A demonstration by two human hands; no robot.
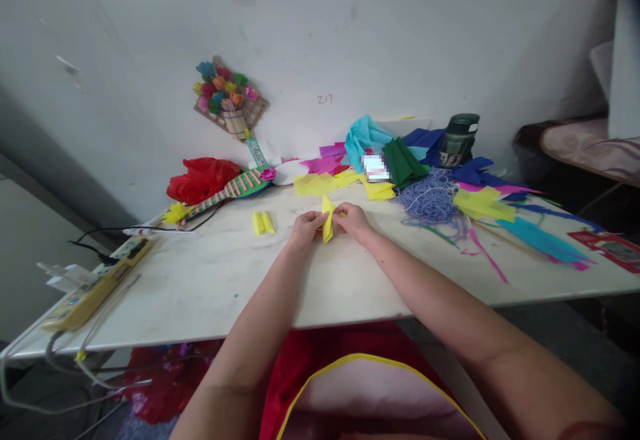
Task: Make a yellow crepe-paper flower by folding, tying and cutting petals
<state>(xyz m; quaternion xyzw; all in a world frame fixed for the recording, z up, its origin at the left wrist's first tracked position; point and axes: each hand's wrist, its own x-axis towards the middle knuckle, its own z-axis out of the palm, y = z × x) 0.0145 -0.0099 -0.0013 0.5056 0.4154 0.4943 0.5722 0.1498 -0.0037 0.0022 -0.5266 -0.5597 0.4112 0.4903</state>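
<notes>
Between my two hands, just above the middle of the white table (200,293), is a folded piece of yellow crepe paper (327,219) standing on its long axis. My left hand (306,228) pinches it from the left side. From the right, the fingers of my right hand (354,221) are closed on its middle. Two small folded yellow paper pieces (263,223) lie on the table to the left of my hands. Flat yellow sheets (315,185) are spread behind my hands.
A tangle of purple yarn (429,197), coloured paper and a dark green bottle (459,140) fill the back right. At left are a power strip (95,287), a red plastic bag (200,180) and a striped green craft piece (245,185). Paper flowers (225,90) hang on the wall.
</notes>
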